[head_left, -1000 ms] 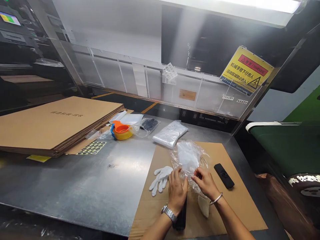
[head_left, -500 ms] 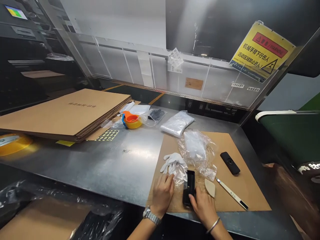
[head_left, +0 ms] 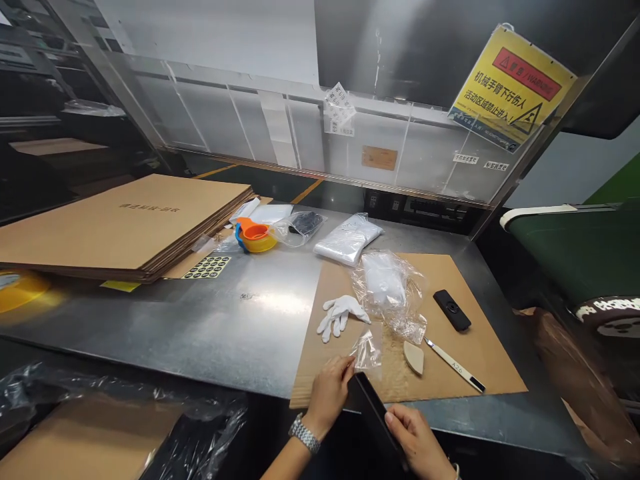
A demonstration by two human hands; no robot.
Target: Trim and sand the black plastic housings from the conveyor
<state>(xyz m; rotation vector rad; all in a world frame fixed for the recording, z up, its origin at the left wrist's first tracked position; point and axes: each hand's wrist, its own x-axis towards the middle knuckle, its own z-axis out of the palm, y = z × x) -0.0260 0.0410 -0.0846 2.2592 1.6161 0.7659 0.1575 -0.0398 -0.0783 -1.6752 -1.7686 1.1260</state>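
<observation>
My right hand grips a long, narrow black case, which is tilted and held at the table's front edge. Fingers pinched together, my left hand is at the near left edge of a small clear plastic bag lying on the cardboard sheet. Just beyond the bag is a white glove. A beige wedge-shaped pad and a white-handled craft knife marked A26 lie to the right. Farther right rests a black oblong part with a round centre.
Clear wrapping with white contents lies behind the glove, near a white plastic-wrapped packet. An orange tape dispenser and a stack of flat cardboard are at left. A transparent panel rises behind the table.
My right hand has lifted the black case off the cardboard and drawn it towards me, tilting it. The glove and the small bag now show separately. The view has shifted slightly.
</observation>
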